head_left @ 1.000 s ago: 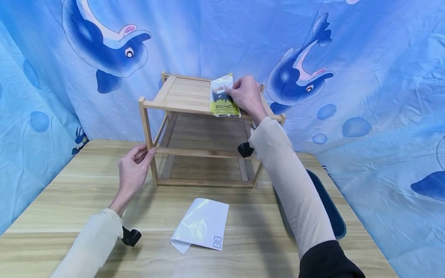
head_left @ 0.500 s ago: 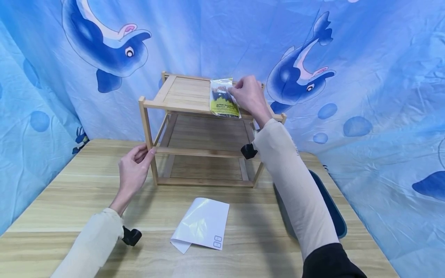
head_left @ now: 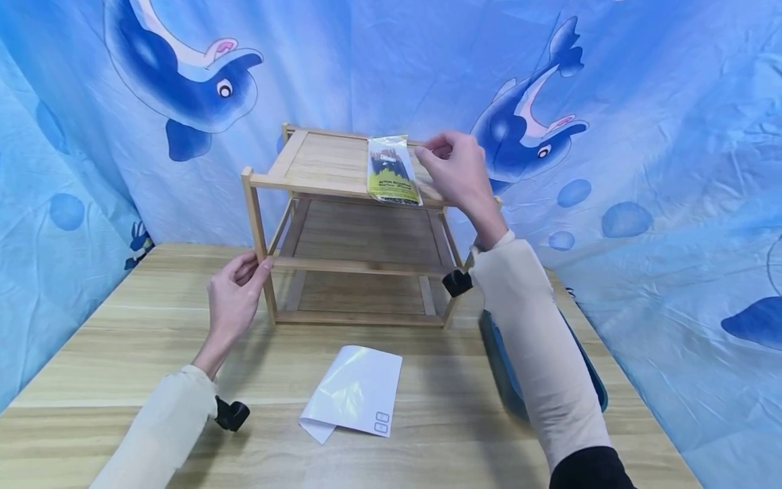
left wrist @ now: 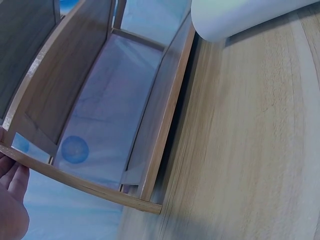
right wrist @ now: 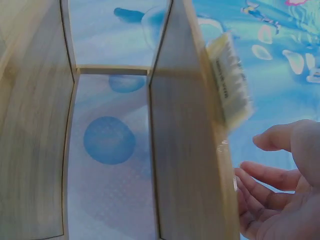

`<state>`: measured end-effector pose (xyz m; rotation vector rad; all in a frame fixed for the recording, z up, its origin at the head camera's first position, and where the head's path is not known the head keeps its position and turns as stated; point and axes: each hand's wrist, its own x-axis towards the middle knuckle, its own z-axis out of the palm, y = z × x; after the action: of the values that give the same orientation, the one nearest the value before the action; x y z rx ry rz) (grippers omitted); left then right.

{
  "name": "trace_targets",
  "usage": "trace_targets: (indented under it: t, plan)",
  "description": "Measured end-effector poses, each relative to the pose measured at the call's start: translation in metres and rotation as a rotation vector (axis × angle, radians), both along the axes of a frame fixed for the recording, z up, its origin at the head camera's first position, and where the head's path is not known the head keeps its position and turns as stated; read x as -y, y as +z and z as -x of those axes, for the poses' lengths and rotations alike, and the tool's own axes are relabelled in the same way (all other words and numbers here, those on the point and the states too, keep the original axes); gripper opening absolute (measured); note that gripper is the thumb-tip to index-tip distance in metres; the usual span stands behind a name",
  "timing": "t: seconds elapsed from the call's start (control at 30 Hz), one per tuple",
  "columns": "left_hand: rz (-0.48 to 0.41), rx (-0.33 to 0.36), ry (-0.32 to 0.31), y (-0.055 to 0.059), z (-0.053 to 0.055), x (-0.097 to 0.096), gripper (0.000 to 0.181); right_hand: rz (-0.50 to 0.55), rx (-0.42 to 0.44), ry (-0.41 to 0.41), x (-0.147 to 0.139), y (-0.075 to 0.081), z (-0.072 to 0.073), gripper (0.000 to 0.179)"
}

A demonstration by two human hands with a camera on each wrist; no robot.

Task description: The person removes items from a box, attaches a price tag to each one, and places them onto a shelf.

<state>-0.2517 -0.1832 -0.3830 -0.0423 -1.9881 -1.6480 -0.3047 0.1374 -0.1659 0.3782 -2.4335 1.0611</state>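
Note:
A three-tier wooden shelf (head_left: 330,159) stands on the table. My left hand (head_left: 235,292) pinches its front left post between thumb and fingers; in the left wrist view the left hand (left wrist: 14,205) shows at the edge, at that post. On the top tier lies a packet of artist brushes (head_left: 391,170), yellow and clear, its lower end sticking out over the front rail. My right hand (head_left: 458,166) is just right of the packet, apart from it, fingers loosely bent and holding nothing. The right wrist view shows a gap between the right hand (right wrist: 285,195) and the packet (right wrist: 230,85).
A folded white sheet (head_left: 357,390) lies on the wooden table (head_left: 134,339) in front of the shelf. To the right stands a dark blue-green bin (head_left: 507,367), partly hidden by my right forearm. A blue dolphin-print curtain (head_left: 391,68) hangs close behind the shelf.
My right hand has let go of the brush packet and moved right, away from it. The packet now lies flatter on the top tier. My left hand keeps its hold on the post.

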Motion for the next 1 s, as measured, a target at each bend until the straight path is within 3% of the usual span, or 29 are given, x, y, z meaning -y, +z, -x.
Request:
trace_targets:
  t: [0.2,0.37,0.7,1.0]
  plan:
    - [-0.017,0.009,0.003,0.000,0.000,0.002,0.044,0.101,-0.172,0.074,-0.016,-0.015,-0.019,0.022]
    - [-0.026,0.023,-0.006,0.001,0.001,0.005,0.044,0.191,-0.240,0.126,-0.038,-0.034,-0.035,0.021]
    - [-0.001,0.061,-0.032,0.005,0.000,0.006,0.049,0.238,-0.172,0.102,-0.080,-0.071,-0.063,0.022]
    - [0.003,0.097,-0.061,0.005,-0.002,0.007,0.052,0.219,-0.107,0.067,-0.107,-0.102,-0.077,0.024]
